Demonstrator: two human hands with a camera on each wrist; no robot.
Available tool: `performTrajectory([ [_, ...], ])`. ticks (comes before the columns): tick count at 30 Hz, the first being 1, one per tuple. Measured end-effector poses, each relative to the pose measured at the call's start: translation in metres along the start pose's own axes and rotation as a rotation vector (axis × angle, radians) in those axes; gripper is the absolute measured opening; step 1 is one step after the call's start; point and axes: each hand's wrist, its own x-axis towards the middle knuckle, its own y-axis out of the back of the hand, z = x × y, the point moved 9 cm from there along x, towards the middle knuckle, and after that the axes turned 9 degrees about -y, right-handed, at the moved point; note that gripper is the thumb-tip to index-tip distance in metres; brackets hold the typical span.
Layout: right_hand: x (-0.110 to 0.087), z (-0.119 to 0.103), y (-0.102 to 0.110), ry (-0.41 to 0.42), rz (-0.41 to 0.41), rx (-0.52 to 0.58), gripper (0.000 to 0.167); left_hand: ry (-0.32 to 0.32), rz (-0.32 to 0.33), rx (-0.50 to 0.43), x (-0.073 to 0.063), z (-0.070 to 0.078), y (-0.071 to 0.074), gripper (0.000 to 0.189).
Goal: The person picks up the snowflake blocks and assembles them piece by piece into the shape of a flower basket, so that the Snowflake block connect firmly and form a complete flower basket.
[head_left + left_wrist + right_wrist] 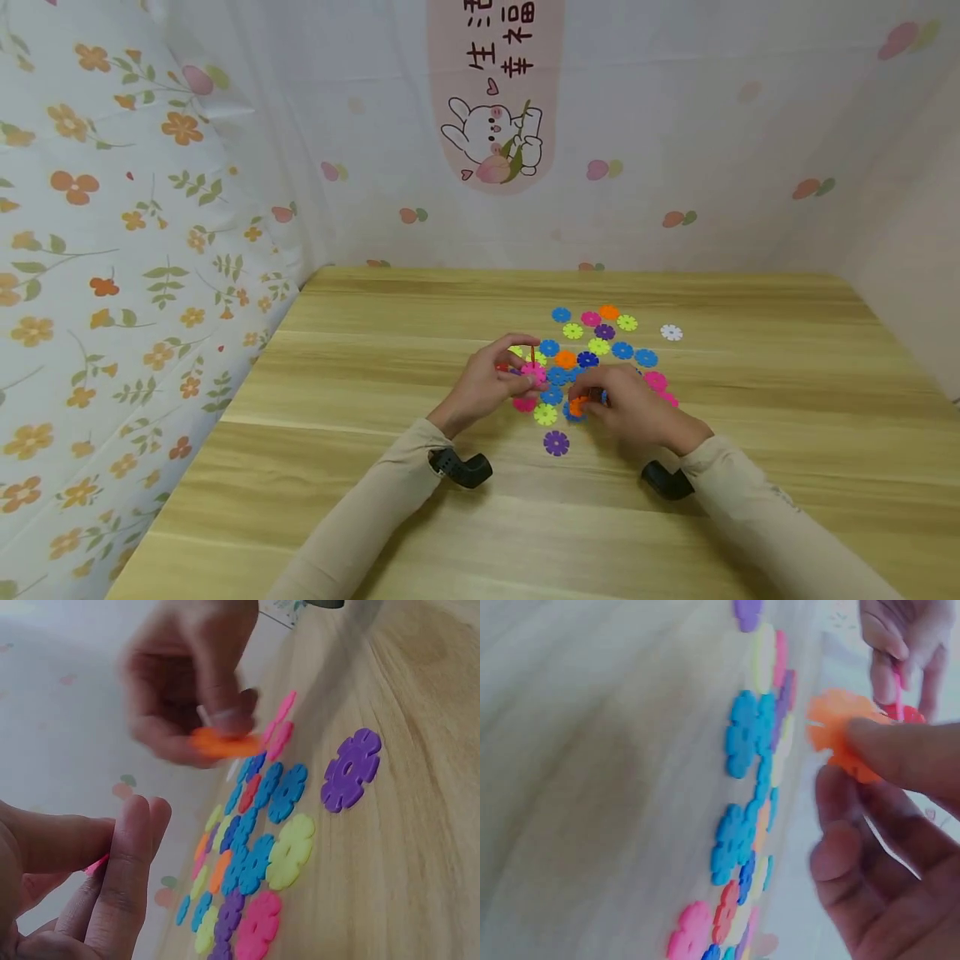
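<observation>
My left hand point(492, 379) pinches a pink flower-shaped plastic disc point(533, 372) above the left side of the scattered discs. A red disc point(910, 713) stands crosswise against the pink one, seemingly slotted into it. In my right hand point(628, 406), thumb and fingers pinch an orange flower-shaped disc point(840, 727), held above the table apart from the left hand's pieces. Beneath the hands lie loose notched discs, among them a purple disc point(557, 443) nearest to me and a yellow-green disc point(545, 415). Fingers partly hide the pink disc in the left wrist view.
More discs in blue, pink, orange and yellow-green spread toward the back of the wooden table point(337, 350). A white disc point(671, 332) lies off to the right. Patterned cloth point(637, 125) hangs behind the table and along its left side.
</observation>
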Motion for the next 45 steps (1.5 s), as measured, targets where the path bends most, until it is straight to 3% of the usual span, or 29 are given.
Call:
performTrajectory([
  [6, 0.009, 0.004, 0.019, -0.049, 0.137, 0.150, 0.017, 0.041, -0.018, -0.052, 0.001, -0.004, -0.006, 0.053],
  [11, 0.012, 0.004, 0.027, -0.075, 0.231, 0.214, 0.016, 0.016, -0.052, -0.044, 0.003, 0.000, -0.012, 0.054],
  [17, 0.010, 0.000, 0.019, -0.078, 0.225, 0.281, 0.016, 0.011, -0.087, -0.060, -0.001, -0.002, -0.019, 0.055],
  [22, 0.010, -0.001, 0.019, -0.067, 0.257, 0.319, 0.015, 0.004, -0.066, -0.088, -0.002, -0.001, -0.017, 0.053],
  [28, 0.008, 0.007, 0.021, -0.123, 0.280, 0.370, 0.013, 0.007, -0.053, -0.095, -0.001, 0.000, -0.015, 0.050],
  [34, 0.005, 0.016, 0.018, -0.157, 0.258, 0.515, 0.013, 0.018, -0.041, -0.191, 0.001, -0.002, -0.020, 0.051],
  [45, 0.004, 0.003, 0.019, -0.071, 0.254, 0.531, 0.012, 0.048, -0.018, -0.222, 0.001, 0.001, -0.023, 0.046],
])
